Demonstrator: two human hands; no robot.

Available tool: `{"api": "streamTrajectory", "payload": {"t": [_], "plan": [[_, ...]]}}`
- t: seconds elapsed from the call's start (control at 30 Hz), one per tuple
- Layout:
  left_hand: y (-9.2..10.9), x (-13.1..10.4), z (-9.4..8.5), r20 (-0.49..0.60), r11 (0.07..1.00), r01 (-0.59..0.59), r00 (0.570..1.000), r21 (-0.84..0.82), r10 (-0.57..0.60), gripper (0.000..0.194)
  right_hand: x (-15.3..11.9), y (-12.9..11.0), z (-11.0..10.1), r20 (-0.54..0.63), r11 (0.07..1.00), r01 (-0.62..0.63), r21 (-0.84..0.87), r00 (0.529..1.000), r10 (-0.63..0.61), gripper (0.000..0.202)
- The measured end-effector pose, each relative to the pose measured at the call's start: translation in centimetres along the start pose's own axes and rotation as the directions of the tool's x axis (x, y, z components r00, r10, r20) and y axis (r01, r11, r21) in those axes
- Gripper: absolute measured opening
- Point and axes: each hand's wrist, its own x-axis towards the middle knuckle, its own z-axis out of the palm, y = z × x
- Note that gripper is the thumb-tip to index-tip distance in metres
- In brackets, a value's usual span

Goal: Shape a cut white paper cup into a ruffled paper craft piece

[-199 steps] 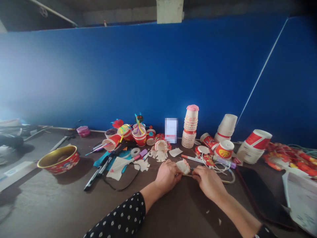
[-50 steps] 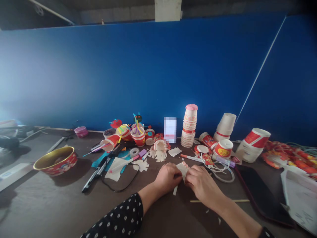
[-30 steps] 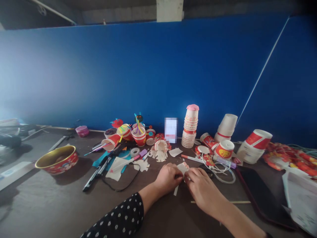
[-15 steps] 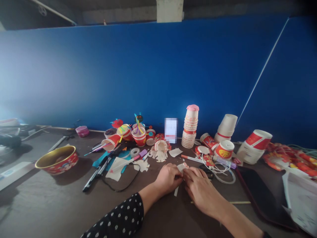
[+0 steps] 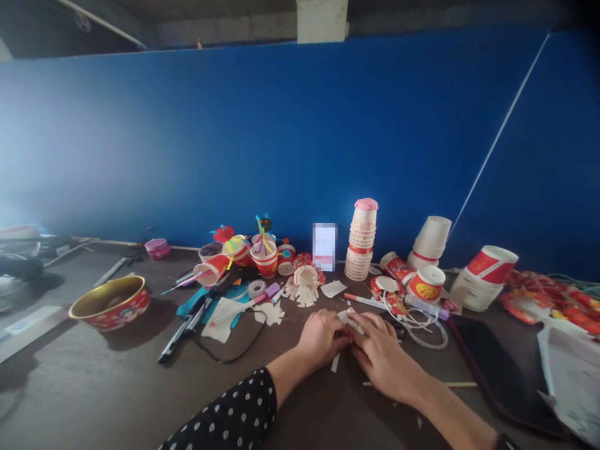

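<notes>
Low in the middle of the view, my left hand (image 5: 323, 337) and my right hand (image 5: 379, 351) meet over a small piece of white paper (image 5: 345, 317) with some red on it. The left fingers are curled against the paper. My right fingers lie closed together over its right side and hide much of it. A narrow white strip (image 5: 335, 362) sticks out below the left fingers. Beyond the hands lie a white scrap (image 5: 333, 288), an orange marker (image 5: 363, 300) and a cut paper cup (image 5: 305, 281) with its strips spread out.
A tall cup stack (image 5: 360, 244) stands at the back. A gold-rimmed bowl (image 5: 110, 303), black scissors or cutters (image 5: 185, 328) and a tape roll (image 5: 256, 288) are left. White cable (image 5: 435, 340), a dark tablet (image 5: 501, 369) and a thin stick (image 5: 450, 384) are right.
Both hands stay together on the paper, with the fingers shifted slightly. The whole view has moved a little, so the objects appear slightly further right.
</notes>
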Motion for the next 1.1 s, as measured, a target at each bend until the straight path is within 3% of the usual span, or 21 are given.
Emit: {"api": "streamTrajectory", "payload": {"t": [0.17,0.23,0.53,0.9,1.1], "plan": [[0.2,0.1,-0.1,-0.011,0.999,0.032,0.999,-0.021,-0.032,0.005,0.6,1.6,-0.7,-0.241,0.991,0.024,0.132,0.970,0.008,0.033],[0.2,0.1,-0.1,-0.015,0.999,0.028,0.999,-0.030,-0.029,0.005,0.6,1.9,-0.9,-0.280,0.986,0.042,0.163,0.960,0.005,0.027],[0.3,0.1,0.0,-0.033,0.999,0.037,0.999,-0.030,-0.038,0.005,0.7,0.6,-1.2,-0.097,0.998,0.030,0.050,0.995,-0.025,0.020],[0.4,0.0,-0.2,-0.035,0.999,0.015,0.999,-0.052,-0.017,0.005,1.0,0.9,0.1,-0.114,0.993,0.000,0.117,0.993,0.014,0.024],[0.2,-0.1,0.2,-0.052,1.000,-0.001,0.999,-0.002,0.001,0.003,1.0,0.8,0.0,-0.092,0.959,0.001,0.285,0.995,0.027,0.027]]}}
